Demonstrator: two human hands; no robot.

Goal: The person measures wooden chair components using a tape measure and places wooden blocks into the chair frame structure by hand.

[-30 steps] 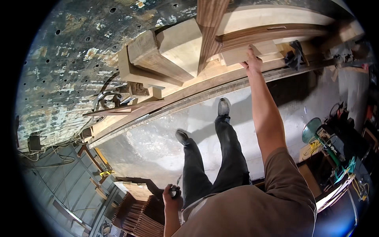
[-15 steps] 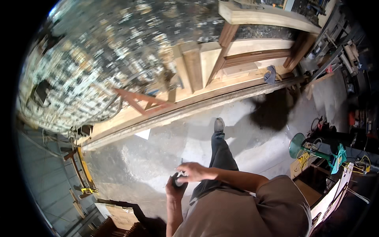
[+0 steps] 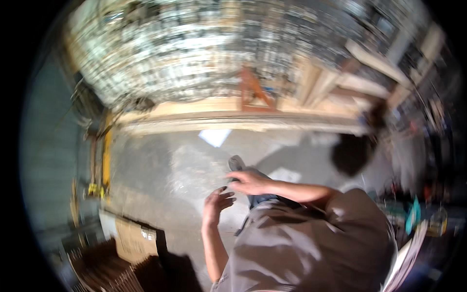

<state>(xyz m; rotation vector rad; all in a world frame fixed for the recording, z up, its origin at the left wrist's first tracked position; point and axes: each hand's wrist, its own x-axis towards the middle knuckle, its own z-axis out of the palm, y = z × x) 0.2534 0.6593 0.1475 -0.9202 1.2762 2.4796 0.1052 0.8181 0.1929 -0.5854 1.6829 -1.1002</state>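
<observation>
Over the floor in front of my body, my left hand (image 3: pixel 217 207) is raised with its fingers apart and slightly curled. Nothing shows in its grasp, and its fingertips look dark. Just right of it and a little farther off is my right hand (image 3: pixel 249 183), apart from the left. Its fingers curve around a small dark patch, which is too blurred to name. My dark trousers and shoe (image 3: pixel 237 162) show beyond the right hand.
Ahead, a long timber-edged bench (image 3: pixel 194 119) carries a reddish triangular frame (image 3: pixel 257 92) and wooden pieces (image 3: pixel 314 82). A white sheet (image 3: pixel 215 136) lies on the concrete floor. At lower left stand a cardboard box (image 3: pixel 137 239) and brown slatted stacks (image 3: pixel 104 263). Clutter fills the right side.
My view has swung left, so the bench runs more level. The dark round thing in my left hand no longer shows there; its fingers have spread, and the hands have drawn apart.
</observation>
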